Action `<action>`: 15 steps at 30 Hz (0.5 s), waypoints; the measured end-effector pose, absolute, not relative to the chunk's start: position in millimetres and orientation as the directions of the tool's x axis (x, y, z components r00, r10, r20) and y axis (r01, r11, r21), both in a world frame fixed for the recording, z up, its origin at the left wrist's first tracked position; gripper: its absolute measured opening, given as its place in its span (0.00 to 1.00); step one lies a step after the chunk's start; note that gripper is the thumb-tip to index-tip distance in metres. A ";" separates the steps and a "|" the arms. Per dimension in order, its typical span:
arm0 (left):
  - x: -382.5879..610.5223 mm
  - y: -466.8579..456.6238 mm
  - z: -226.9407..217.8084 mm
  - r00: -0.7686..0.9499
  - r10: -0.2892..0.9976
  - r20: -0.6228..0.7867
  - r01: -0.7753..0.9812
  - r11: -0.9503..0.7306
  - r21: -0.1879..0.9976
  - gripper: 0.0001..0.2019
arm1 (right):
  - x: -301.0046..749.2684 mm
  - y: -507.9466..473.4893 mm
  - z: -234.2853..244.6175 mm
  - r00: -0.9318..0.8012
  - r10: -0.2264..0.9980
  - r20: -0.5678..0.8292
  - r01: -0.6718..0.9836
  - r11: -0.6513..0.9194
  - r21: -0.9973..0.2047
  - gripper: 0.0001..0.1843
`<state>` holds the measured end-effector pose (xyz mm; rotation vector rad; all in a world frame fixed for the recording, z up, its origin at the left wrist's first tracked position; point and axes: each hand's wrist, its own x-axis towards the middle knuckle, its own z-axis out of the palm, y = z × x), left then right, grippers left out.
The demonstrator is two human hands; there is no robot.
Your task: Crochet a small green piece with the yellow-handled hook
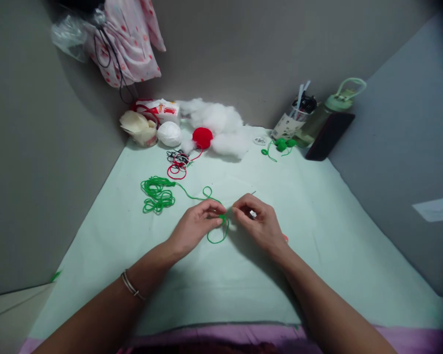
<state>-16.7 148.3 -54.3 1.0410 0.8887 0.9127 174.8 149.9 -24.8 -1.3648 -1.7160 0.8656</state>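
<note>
My left hand (195, 223) pinches a small bit of green yarn work (222, 217) between thumb and fingertips. A loop of green yarn (217, 243) hangs below it, and a strand runs back to a loose green skein (157, 194) on the left. My right hand (258, 219) is closed just right of the yarn work, its fingertips pinched together. What they grip is too small to make out. A thin dark tip (254, 192) shows beyond the right knuckles, and an orange-red end (285, 238) peeks out beside the right wrist.
Behind lie a red yarn ball (202, 138), white stuffing (217, 118), a white ball (169, 133) and tangled yarn scraps (178, 161). At the back right stand a pen cup (288, 125), a green bottle (317, 118), a dark phone-like slab (330, 136) and small green pieces (281, 144).
</note>
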 end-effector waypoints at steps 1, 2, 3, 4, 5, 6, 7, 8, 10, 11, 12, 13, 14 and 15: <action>-16.2 148.2 -53.9 0.363 0.917 -0.162 -0.170 0.237 0.957 0.10 | 174.5 149.5 -24.8 -0.144 0.978 0.148 0.456 0.198 -0.868 0.07; -15.7 148.0 -53.5 0.366 0.916 -0.165 -0.158 0.236 0.959 0.10 | 174.1 148.8 -24.9 -0.156 0.976 0.150 0.453 0.205 -0.868 0.07; -15.2 147.8 -53.2 0.362 0.916 -0.170 -0.151 0.238 0.960 0.09 | 173.6 147.9 -25.2 -0.172 0.973 0.154 0.451 0.216 -0.866 0.07; -14.8 147.7 -52.9 0.354 0.919 -0.174 -0.146 0.239 0.960 0.09 | 172.9 147.0 -25.5 -0.187 0.969 0.160 0.450 0.229 -0.863 0.07; -14.4 147.6 -52.8 0.345 0.922 -0.178 -0.143 0.238 0.961 0.10 | 171.9 146.0 -25.8 -0.199 0.965 0.169 0.451 0.244 -0.858 0.07; -14.0 147.6 -52.6 0.337 0.924 -0.181 -0.138 0.239 0.961 0.10 | 170.7 145.3 -26.0 -0.202 0.962 0.183 0.459 0.258 -0.850 0.07; -13.7 147.6 -52.3 0.332 0.925 -0.186 -0.135 0.242 0.961 0.11 | 169.5 144.9 -26.1 -0.195 0.960 0.201 0.471 0.271 -0.839 0.08; -13.6 147.7 -51.8 0.331 0.924 -0.192 -0.131 0.246 0.960 0.11 | 168.4 145.0 -25.9 -0.182 0.959 0.218 0.488 0.281 -0.827 0.08; -13.7 147.9 -50.2 0.341 0.917 -0.206 -0.127 0.262 0.957 0.11 | 168.7 147.1 -24.3 -0.158 0.960 0.230 0.517 0.279 -0.809 0.08; -14.1 148.0 -49.1 0.347 0.913 -0.212 -0.125 0.270 0.955 0.10 | 171.0 149.0 -22.7 -0.160 0.964 0.214 0.526 0.266 -0.808 0.08; -14.7 148.0 -48.0 0.350 0.911 -0.219 -0.129 0.278 0.952 0.10 | 175.3 151.3 -20.5 -0.175 0.968 0.179 0.534 0.246 -0.809 0.08; -15.5 148.1 -46.9 0.349 0.909 -0.227 -0.142 0.290 0.946 0.11 | 182.0 153.6 -17.8 -0.200 0.971 0.135 0.550 0.225 -0.804 0.08; -16.3 148.1 -46.0 0.344 0.909 -0.237 -0.161 0.306 0.938 0.11 | 190.8 155.6 -15.0 -0.231 0.969 0.083 0.582 0.207 -0.787 0.09; -17.2 148.1 -45.3 0.337 0.908 -0.248 -0.184 0.322 0.929 0.12 | 201.4 157.2 -12.2 -0.261 0.965 0.030 0.632 0.195 -0.750 0.10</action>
